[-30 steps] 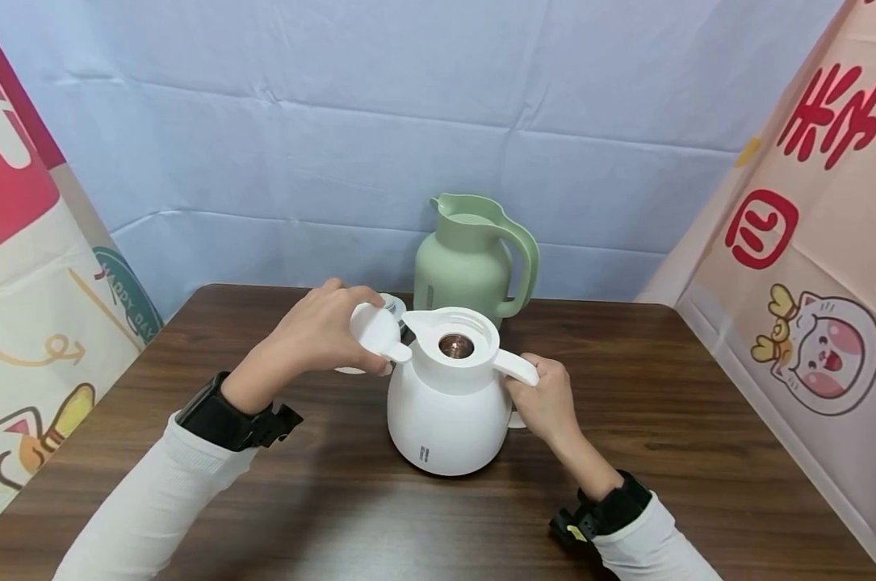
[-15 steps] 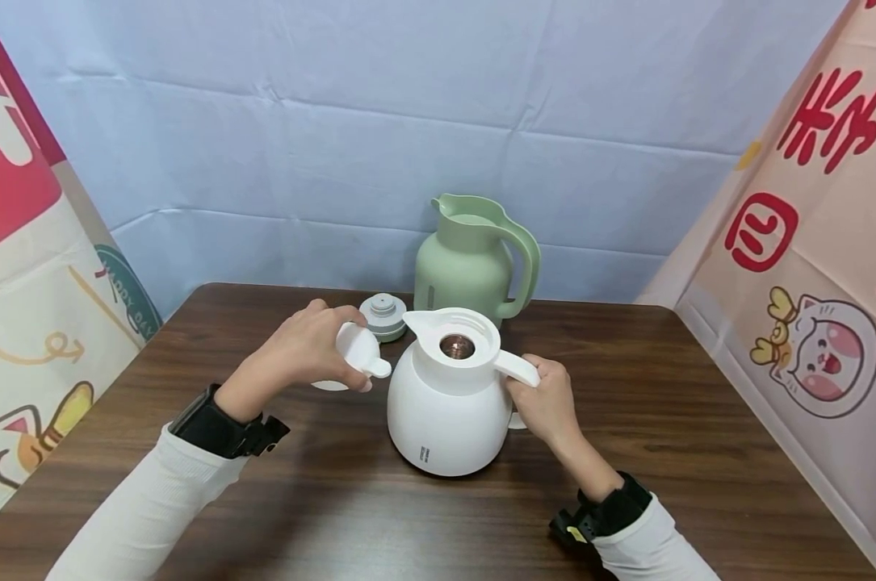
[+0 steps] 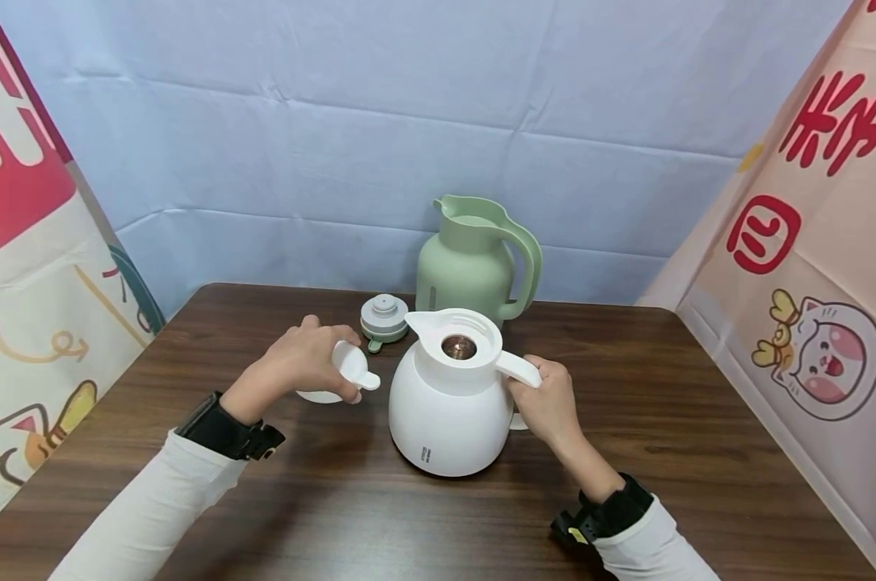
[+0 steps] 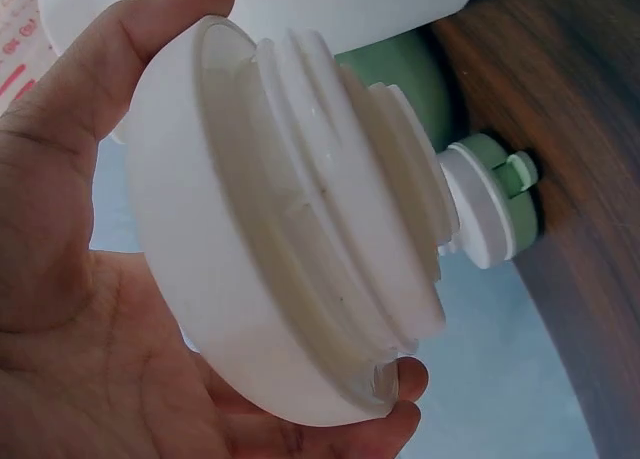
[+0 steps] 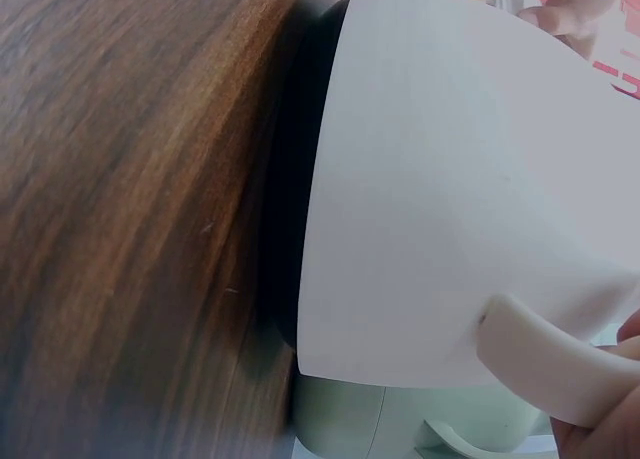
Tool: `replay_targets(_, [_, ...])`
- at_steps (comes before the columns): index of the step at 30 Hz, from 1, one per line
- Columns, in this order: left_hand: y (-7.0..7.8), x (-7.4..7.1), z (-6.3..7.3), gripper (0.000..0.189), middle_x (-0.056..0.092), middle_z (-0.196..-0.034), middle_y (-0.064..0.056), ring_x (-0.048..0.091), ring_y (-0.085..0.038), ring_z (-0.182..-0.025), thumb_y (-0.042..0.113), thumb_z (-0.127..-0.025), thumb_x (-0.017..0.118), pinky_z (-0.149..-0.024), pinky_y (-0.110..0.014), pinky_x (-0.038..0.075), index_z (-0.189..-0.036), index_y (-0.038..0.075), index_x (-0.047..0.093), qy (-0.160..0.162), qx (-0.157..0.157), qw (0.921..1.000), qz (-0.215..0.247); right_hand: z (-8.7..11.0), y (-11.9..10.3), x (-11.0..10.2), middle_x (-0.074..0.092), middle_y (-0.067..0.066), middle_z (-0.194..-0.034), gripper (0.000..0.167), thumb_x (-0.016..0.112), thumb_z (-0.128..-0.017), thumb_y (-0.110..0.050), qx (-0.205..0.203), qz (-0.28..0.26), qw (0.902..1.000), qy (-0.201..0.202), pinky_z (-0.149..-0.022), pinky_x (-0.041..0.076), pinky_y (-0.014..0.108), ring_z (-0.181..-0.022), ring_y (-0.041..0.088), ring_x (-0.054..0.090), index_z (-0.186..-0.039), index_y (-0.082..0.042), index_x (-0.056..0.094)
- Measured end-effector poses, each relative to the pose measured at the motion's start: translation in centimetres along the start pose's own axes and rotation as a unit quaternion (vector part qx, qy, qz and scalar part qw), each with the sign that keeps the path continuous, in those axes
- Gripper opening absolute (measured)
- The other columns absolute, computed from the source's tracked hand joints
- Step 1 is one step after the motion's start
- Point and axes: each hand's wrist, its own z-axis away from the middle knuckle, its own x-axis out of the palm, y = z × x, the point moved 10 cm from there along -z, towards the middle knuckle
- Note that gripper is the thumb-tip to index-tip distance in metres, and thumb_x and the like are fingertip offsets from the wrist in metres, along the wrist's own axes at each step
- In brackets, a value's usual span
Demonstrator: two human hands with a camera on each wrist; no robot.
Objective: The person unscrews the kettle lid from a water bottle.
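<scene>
My left hand (image 3: 299,361) grips a white jug lid (image 3: 350,363) over the table, left of the white vacuum jug (image 3: 448,424). The left wrist view shows the lid's threaded underside (image 4: 335,194), thumb and fingers at opposite edges of its rim. Lidless, the white jug stands upright, its round coppery mouth (image 3: 458,347) exposed and its spout toward the left. My right hand (image 3: 546,399) holds the jug by its handle (image 3: 517,369). Seen from the right wrist, the handle's lower end (image 5: 545,364) joins the jug's body, and the dark base is at the tabletop.
Behind the white jug stands a green jug (image 3: 461,270), its handle to the right. A grey-and-green stopper (image 3: 384,317) rests on the wooden table (image 3: 670,403) beside it. A pale blue cloth (image 3: 336,145) hangs at the back, with printed cloths at both sides.
My left hand has carried the white lid left and slightly down, away from the white jug, uncovering the grey-and-green stopper. The right hand and the jug have stayed in place.
</scene>
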Motion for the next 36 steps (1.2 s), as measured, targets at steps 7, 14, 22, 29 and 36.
replay_targets(7, [-1.1,1.3,-0.6,0.07,0.045,-0.098,-0.017,0.051,-0.028,-0.074,0.04,-0.056,0.082,-0.056,-0.037,0.041,-0.118,0.017,0.061,-0.012,-0.01,0.9999,0.002,0.0,0.0,0.1,0.036,-0.004,-0.044,0.024,0.055,-0.07,0.006,-0.001,0.002,1.0,-0.002,-0.039,0.027,0.025,-0.041,0.011,0.033,-0.053,-0.007,0.046])
replay_targets(14, [-1.9,2.0,-0.7,0.07,0.045,-0.1,-0.018,0.051,-0.029,-0.075,0.041,-0.057,0.082,-0.056,-0.037,0.042,-0.119,0.017,0.06,-0.023,-0.025,0.9994,0.0,0.1,0.0,0.1,0.033,-0.004,-0.044,0.027,0.055,-0.07,0.007,0.002,-0.005,1.0,-0.003,-0.039,0.025,0.024,-0.041,0.01,0.03,-0.051,-0.008,0.042])
replay_targets(22, [-2.0,2.5,-0.6,0.069,0.044,-0.101,-0.017,0.051,-0.03,-0.076,0.04,-0.056,0.084,-0.057,-0.039,0.042,-0.116,0.016,0.059,-0.022,-0.025,0.9993,0.019,0.1,0.1,0.0,0.034,-0.003,-0.044,0.026,0.055,-0.07,0.007,0.007,-0.009,0.9999,-0.001,-0.039,0.026,0.025,-0.042,0.01,0.031,-0.051,-0.007,0.044])
replay_targets(29, [-1.8,3.0,-0.6,0.067,0.048,-0.099,-0.013,0.05,-0.027,-0.081,0.038,-0.057,0.083,-0.058,-0.038,0.043,-0.114,0.015,0.057,-0.028,-0.003,0.9994,0.018,0.2,0.2,0.1,0.033,-0.004,-0.044,0.026,0.055,-0.07,0.006,0.015,-0.006,0.9998,-0.008,-0.039,0.026,0.025,-0.042,0.01,0.031,-0.052,-0.008,0.044])
replay_targets(36, [-1.3,2.8,-0.8,0.069,0.058,-0.097,-0.004,0.053,-0.023,-0.081,0.042,-0.057,0.083,-0.059,-0.036,0.044,-0.116,0.019,0.057,-0.052,0.037,0.998,0.003,0.2,0.2,0.1,0.034,-0.004,-0.044,0.025,0.055,-0.07,0.006,0.011,-0.006,0.9999,-0.004,-0.039,0.026,0.025,-0.042,0.011,0.032,-0.052,-0.008,0.044])
